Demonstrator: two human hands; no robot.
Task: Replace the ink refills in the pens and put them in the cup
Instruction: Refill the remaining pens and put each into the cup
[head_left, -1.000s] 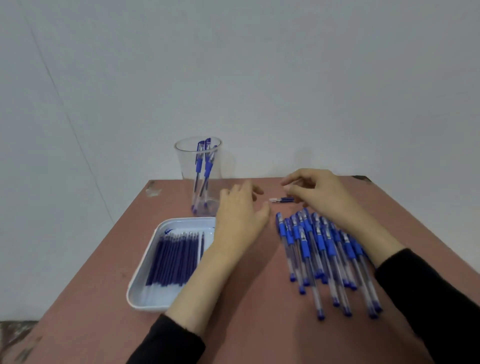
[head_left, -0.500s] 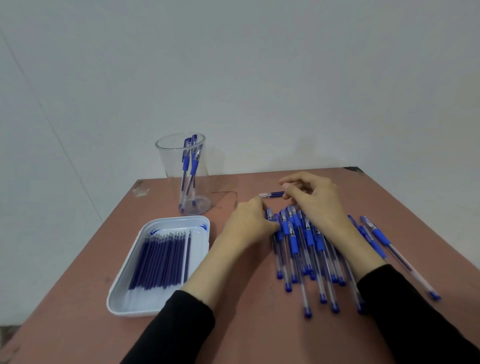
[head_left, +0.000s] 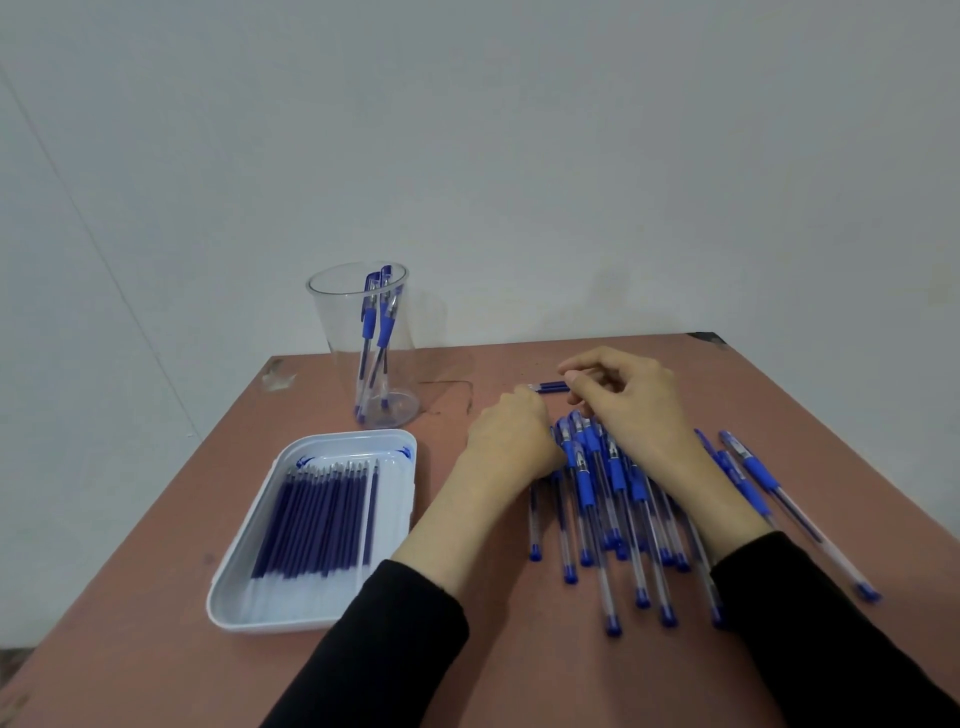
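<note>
Left hand curls over the pen pile, its grip hidden; right hand touches a short blue pen piece with curled grip, clamping unclear.

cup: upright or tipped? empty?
Upright, standing on its base on the table. The cup is not empty: a few blue pens lean inside.

The left hand hides its own fingertips, and the right hand covers several pens at their tops.
</note>
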